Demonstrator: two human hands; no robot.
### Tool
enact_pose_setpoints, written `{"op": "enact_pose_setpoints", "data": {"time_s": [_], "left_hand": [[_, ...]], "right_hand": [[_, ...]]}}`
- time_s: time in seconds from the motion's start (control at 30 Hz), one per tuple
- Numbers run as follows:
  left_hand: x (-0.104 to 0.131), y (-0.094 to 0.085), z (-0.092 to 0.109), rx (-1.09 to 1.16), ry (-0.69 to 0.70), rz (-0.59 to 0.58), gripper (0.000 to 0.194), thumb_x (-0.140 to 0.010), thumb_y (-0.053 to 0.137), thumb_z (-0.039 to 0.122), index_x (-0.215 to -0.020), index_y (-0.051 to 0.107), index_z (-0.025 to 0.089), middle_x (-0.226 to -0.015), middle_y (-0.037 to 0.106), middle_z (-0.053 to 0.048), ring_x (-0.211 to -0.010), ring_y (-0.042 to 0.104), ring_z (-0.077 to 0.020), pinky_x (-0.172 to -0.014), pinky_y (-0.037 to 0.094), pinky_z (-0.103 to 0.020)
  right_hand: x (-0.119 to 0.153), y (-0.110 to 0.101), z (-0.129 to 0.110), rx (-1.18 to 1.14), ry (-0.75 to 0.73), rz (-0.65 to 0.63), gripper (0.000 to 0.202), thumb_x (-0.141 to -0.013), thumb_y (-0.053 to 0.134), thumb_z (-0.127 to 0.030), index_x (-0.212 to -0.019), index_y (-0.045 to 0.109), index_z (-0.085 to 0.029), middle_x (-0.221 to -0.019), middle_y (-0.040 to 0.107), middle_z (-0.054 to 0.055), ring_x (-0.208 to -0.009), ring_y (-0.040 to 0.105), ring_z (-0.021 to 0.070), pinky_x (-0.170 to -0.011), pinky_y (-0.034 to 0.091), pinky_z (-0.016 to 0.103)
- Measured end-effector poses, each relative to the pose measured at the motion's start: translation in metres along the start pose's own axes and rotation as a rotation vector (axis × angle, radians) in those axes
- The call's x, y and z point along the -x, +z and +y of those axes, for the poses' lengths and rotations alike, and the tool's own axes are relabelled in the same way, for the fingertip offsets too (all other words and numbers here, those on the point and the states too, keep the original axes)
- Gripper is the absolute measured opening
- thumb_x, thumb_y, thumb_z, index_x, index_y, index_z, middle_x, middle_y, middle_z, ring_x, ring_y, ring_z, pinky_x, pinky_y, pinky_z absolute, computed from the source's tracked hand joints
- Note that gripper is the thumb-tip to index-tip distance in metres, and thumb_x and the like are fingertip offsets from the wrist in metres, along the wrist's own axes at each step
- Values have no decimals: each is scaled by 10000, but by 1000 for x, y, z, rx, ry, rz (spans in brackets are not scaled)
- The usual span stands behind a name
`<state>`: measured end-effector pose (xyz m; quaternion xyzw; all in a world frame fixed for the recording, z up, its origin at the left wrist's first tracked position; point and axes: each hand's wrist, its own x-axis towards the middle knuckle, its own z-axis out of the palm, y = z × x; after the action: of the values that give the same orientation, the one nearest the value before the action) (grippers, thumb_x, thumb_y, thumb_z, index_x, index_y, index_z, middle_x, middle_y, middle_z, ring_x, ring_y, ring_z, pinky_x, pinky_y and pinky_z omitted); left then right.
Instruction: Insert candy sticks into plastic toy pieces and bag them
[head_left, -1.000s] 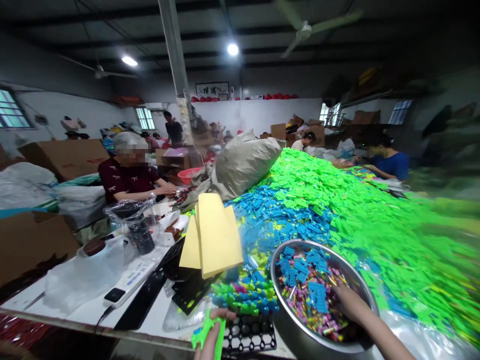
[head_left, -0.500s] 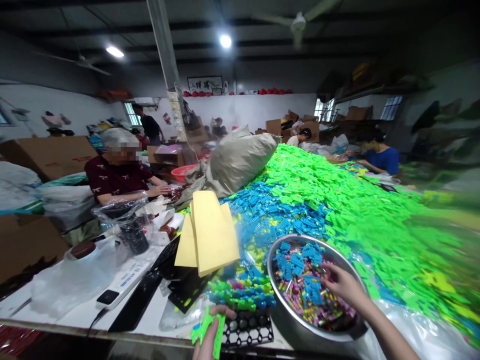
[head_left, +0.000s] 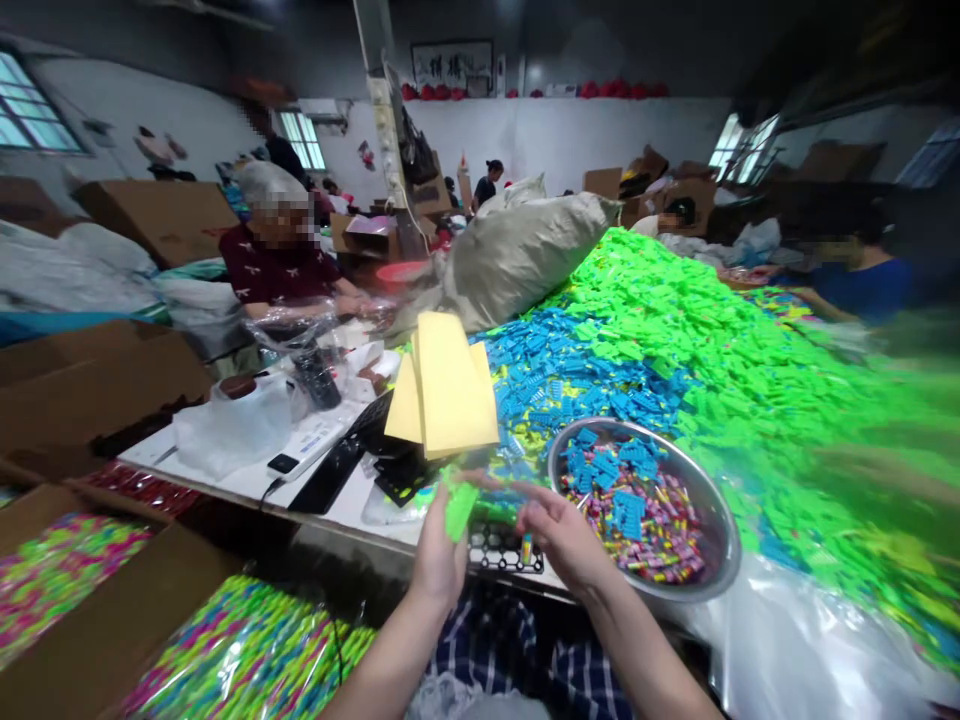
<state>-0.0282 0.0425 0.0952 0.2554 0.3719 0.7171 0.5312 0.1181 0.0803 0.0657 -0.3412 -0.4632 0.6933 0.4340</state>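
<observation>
My left hand [head_left: 441,550] is closed around a bright green plastic piece [head_left: 459,512] above the table edge. My right hand [head_left: 564,532] is just to the right, its index finger reaching across to the green piece and its other fingers curled. A small yellow, orange and blue cylinder [head_left: 526,548] shows right below the curled fingertips and seems to be held by them. Beneath both hands lies a black tray with round holes [head_left: 487,556]. Motion blurs the fingertips where the hands meet. A metal bowl [head_left: 731,560] beside my right hand contains small pink and yellow cylinders [head_left: 675,530] and blue plastic pieces [head_left: 628,512].
A large heap of green pieces [head_left: 675,300] and blue pieces [head_left: 570,370] covers the table's right side. Yellow card sheets [head_left: 457,385] lie ahead, with a bulging sack [head_left: 525,250] behind. Boxes of coloured pieces [head_left: 247,640] stand lower left. A co-worker [head_left: 277,250] sits across the table.
My right hand has left the bowl and moved left to meet my left hand. My left hand has risen with the green piece. The view has tilted down and turned slightly left.
</observation>
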Motion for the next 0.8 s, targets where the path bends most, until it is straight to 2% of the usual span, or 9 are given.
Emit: {"op": "enact_pose_setpoints", "data": {"time_s": [0.07,0.17,0.3,0.47,0.63,0.8], "left_hand": [[0,6,3,3,7,-1,351,-806,444,441,-840,645,155,-959,658,-73,-1090,510,-230,-984,327,-349],[5,13,6,-30,9,-16,375,-795,448,457,-790,649,141,-1076,618,-95,-1090,508,-257,-957,357,-359],[11,19,6,-53,2,29,372,-782,462,456,-726,654,142,-1149,581,-95,-1094,504,-265,-907,405,-332],[11,19,2,-46,-5,-58,379,-809,419,436,-767,656,143,-1211,533,-81,-1129,470,-260,-918,403,-320],[14,23,-1,-33,-6,-63,383,-818,410,432,-801,655,138,-1160,551,-92,-1060,503,-243,-767,465,-274],[18,29,-3,3,-46,-49,384,-805,439,441,-746,650,126,-1032,596,-101,-950,543,-210,-615,450,-214]], "right_hand": [[6,22,4,-30,31,-55,440,-683,654,-421,-1040,541,-190,-603,564,-33,-477,480,82,-433,346,192],[14,39,0,-69,61,-87,355,-645,689,-392,-886,496,-217,-576,508,-83,-416,404,47,-398,299,162],[20,43,-14,-130,102,-90,411,-544,767,-313,-704,405,-202,-614,505,-91,-422,377,24,-408,290,150],[26,40,-21,-158,135,-115,300,-663,703,-323,-756,447,-198,-631,505,-79,-455,401,27,-444,310,152],[31,41,-12,-30,44,-28,276,-653,710,-341,-742,500,-186,-711,559,-37,-612,509,84,-532,396,190],[35,44,-4,-8,-32,120,319,-592,744,-366,-728,514,-193,-748,594,-14,-724,557,144,-642,454,266]]}}
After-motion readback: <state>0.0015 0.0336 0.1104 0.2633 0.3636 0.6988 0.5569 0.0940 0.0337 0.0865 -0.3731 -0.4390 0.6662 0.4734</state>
